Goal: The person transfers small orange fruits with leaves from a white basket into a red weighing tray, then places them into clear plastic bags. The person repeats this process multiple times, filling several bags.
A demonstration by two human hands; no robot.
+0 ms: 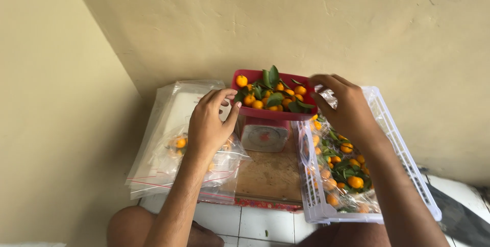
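Your left hand (210, 122) and right hand (343, 105), both loosely curled and gripping nothing, flank the red plastic tray of small leafy oranges (273, 95) atop the dial kitchen scale (264, 136), with the white plastic crate (403, 155) under your right

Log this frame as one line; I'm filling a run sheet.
left hand: at red tray edge | right hand: over white crate | tray: small oranges, on scale

A white crate (408, 175) at the right holds bagged oranges (347, 168) with leaves. A stack of clear bags (168, 124) lies at the left on the wooden worktop (270, 175), above a tiled floor (255, 224).
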